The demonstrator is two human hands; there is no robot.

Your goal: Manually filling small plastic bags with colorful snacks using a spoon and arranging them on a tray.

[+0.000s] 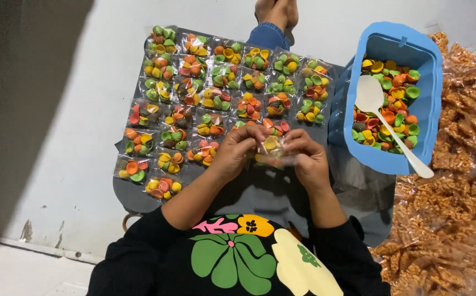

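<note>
Together, left hand (237, 151) and right hand (306, 159) each grip one small clear snack packet (271, 152) beside one blue tub (430, 104).

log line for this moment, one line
left hand: pinching packet | right hand: pinching packet | tub: spoon inside | mat: filled packets

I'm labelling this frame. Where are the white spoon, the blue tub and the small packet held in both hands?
spoon (368, 94), head view, on its bowl.
tub (431, 112), head view, on its right rim.
packet (271, 152), head view, on its clear wrap between the hands.
</note>
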